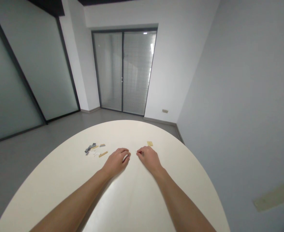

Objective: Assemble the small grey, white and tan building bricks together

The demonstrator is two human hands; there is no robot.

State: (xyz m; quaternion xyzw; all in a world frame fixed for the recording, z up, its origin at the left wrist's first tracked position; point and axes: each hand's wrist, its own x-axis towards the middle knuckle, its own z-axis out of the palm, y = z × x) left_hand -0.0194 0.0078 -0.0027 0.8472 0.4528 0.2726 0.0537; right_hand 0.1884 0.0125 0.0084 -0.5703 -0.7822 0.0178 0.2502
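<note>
My left hand (117,162) rests over the middle of the round table, its fingers curled and the thumb bent toward the index fingertip. Whatever may be between those fingertips is too small to make out. Facing it across a short gap, my right hand (150,158) pinches a tiny white piece (136,151) between thumb and fingertips. Left of my left hand lie a tan strip (103,154), several small white pieces (95,154) and a loose pile of grey pieces (91,147). A flat yellowish square (150,143) lies just beyond my right hand.
Both forearms lie across the white round table (134,206). A small grey-and-tan piece (102,145) sits near the pile. Beyond the table's far edge are a glazed door (122,71), white walls and frosted panels (35,58). Tape (274,197) sticks to the right wall.
</note>
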